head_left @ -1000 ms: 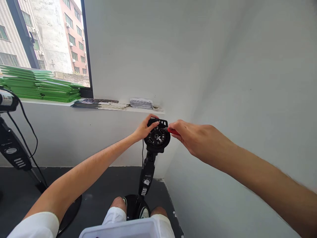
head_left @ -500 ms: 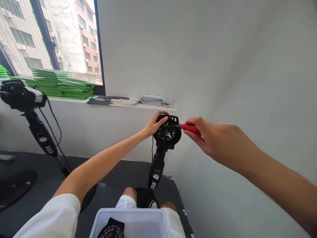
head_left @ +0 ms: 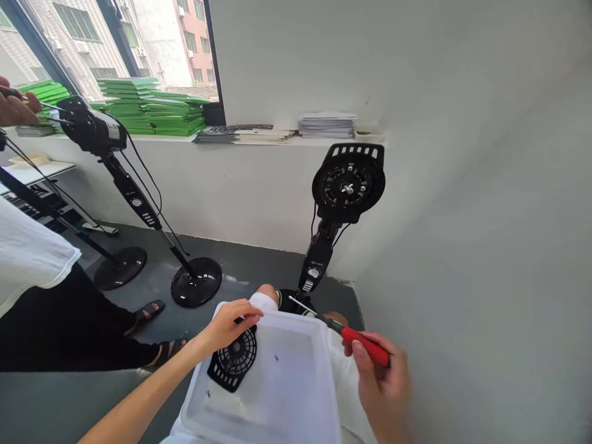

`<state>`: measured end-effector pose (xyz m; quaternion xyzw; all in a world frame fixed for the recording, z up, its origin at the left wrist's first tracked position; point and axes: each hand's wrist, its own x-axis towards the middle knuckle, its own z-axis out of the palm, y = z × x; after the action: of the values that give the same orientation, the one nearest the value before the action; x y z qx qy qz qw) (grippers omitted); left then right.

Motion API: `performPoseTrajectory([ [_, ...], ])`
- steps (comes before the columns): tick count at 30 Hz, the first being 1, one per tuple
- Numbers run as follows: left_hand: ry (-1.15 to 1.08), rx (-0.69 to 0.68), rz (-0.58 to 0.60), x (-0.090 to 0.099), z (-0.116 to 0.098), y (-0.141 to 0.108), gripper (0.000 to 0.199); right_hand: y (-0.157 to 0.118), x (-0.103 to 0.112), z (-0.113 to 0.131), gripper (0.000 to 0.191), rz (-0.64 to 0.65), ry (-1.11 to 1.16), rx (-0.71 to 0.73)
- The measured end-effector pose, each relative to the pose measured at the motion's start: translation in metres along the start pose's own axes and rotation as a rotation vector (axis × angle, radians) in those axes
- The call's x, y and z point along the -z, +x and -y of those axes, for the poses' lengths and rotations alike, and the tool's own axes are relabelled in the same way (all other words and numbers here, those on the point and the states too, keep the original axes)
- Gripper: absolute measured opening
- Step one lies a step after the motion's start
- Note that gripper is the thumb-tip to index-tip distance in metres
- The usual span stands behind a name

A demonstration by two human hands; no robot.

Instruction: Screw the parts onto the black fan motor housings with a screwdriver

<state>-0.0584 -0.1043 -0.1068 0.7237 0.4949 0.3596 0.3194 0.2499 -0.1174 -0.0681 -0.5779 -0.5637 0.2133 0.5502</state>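
Observation:
My left hand is over the far left of a white plastic bin on my lap. Its thumb and fingers are closed at the upper edge of a black slotted fan cover, which lies tilted inside. My right hand grips the red handle of a screwdriver, its shaft pointing up and left above the bin's right rim. Ahead stands a black pedestal fan with its blades off, a round motor plate facing me and a pale shaft in the centre. Neither hand touches it.
Small dark screws lie in the bin. At left, a co-worker in a white shirt holds a tool to another fan. Green stacks and papers line the windowsill. A wall closes the right side.
The view has tipped down and left. My left hand has left the fan head for the cover in the bin. My right hand has drawn the screwdriver back from the fan and lowered it.

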Motion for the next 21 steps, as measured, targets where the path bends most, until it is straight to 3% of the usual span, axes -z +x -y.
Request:
performPoseTrajectory([
  [2, 0.189, 0.034, 0.100, -0.007, 0.009, -0.036, 0.028, -0.027, -0.011, -0.024, 0.038, 0.075, 0.058, -0.136],
  [5, 0.365, 0.036, 0.255, -0.024, 0.017, -0.058, 0.025, -0.059, -0.017, -0.039, 0.038, 0.168, 0.091, -0.266],
  [10, 0.607, -0.115, 0.436, -0.071, 0.022, -0.040, 0.044, -0.078, -0.011, -0.040, 0.041, 0.147, 0.110, -0.349],
  [14, 0.746, -0.252, 0.527, -0.104, 0.025, -0.020, 0.027, -0.082, -0.001, -0.036, 0.041, 0.132, 0.104, -0.374],
  [17, 0.780, -0.317, 0.563, -0.118, 0.027, -0.017, 0.011, -0.084, 0.005, -0.038, 0.043, 0.117, 0.075, -0.388],
  [21, 0.785, -0.341, 0.566, -0.124, 0.032, -0.020, 0.011, -0.088, 0.009, -0.040, 0.046, 0.120, 0.060, -0.421],
])
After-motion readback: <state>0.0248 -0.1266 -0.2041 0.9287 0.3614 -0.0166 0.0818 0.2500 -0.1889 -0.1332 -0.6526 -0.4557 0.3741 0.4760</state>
